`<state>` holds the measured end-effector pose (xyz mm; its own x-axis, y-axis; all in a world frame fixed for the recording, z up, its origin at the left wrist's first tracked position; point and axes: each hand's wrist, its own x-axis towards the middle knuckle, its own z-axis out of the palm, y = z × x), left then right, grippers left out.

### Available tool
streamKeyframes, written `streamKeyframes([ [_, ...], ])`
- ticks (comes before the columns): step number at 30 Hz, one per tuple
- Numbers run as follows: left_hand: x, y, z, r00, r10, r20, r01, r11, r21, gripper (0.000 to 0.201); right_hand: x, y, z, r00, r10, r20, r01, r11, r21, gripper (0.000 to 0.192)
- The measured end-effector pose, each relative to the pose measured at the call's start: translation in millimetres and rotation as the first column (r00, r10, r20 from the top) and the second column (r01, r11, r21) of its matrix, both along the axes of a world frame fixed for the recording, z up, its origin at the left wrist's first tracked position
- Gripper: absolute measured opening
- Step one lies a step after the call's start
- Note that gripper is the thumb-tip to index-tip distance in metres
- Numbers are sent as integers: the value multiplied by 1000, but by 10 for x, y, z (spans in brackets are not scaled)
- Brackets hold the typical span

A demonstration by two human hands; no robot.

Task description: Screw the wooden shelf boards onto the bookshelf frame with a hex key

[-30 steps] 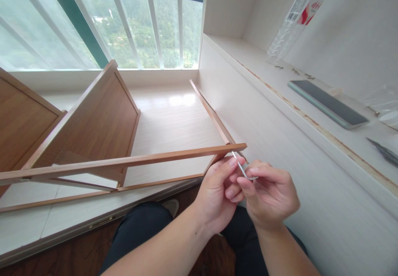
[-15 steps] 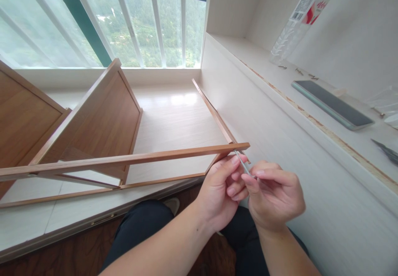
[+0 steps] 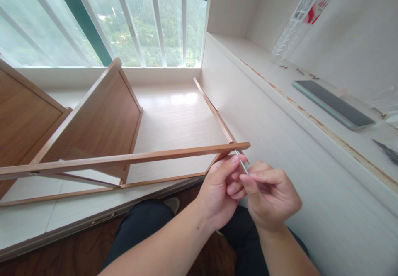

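A thin silver hex key (image 3: 243, 164) slants down from the underside of a long wooden rail (image 3: 155, 156), close to the rail's right end. My left hand (image 3: 219, 189) is closed around the key's upper part, thumb and fingertips just below the rail. The key's lower end sits in the pinch of my right hand (image 3: 272, 193), thumb against curled forefinger. Exactly where the tip meets the wood is too small to make out. The rail belongs to a wooden frame with an upright panel (image 3: 105, 118) and a narrow slat (image 3: 214, 114) at its right.
Under the frame is a white ledge (image 3: 174, 122) below a barred window (image 3: 139, 23). On the right-hand shelf lie a phone (image 3: 334, 103), a clear plastic bottle (image 3: 298, 23), several small screws (image 3: 300, 72) and a dark object (image 3: 387, 151). The shelf edge (image 3: 292, 102) is chipped.
My right hand has shifted slightly left, and its fingers have rolled around the key's lower end. The left hand and the wooden frame stay where they were.
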<state>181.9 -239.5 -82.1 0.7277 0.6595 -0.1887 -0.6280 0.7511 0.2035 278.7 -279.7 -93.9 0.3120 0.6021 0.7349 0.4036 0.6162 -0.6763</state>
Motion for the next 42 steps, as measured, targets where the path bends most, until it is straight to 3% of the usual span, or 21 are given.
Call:
streamKeyframes([
  [14, -7, -23, 12, 999, 7, -40, -5, 999, 53, 24, 29, -11, -11, 999, 21, 26, -20, 1000, -2, 21],
  [27, -10, -11, 2, 1000, -15, -8, 15, 999, 31, 22, 32, 1, -34, 995, -70, 65, 69, 998, 14, 25],
  [42, -5, -11, 7, 1000, -22, -4, 22, 1000, 5, 24, 21, 1, -24, 995, -68, 73, 66, 997, 31, 24],
])
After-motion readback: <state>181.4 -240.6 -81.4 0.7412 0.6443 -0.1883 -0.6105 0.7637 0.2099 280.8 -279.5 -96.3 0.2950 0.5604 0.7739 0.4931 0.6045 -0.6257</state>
